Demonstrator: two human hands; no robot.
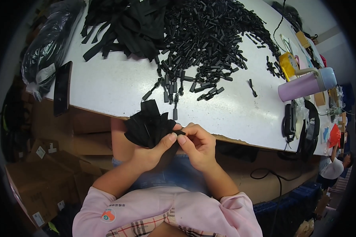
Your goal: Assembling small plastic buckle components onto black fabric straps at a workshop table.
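Over my lap, just off the table's front edge, my left hand (153,153) is closed around a bundle of black fabric strips (146,125) whose loose ends fan out up and to the left. My right hand (201,149) meets it on the right, thumb and forefinger pinching the end of a black strip (179,133). Whether a small slider sits between the fingertips, I cannot make out. Just beyond the hands, black zipper sliders with long pulls (175,106) trail from a large heap of the same pieces (205,39).
A pile of black strips (126,29) lies at the far left. A dark phone (62,89) and a plastic-wrapped black bundle (47,51) rest at the left edge. A purple bottle (300,87), yellow tape roll (288,66) and black strap (310,128) are on the right. Cardboard boxes (43,181) stand below left.
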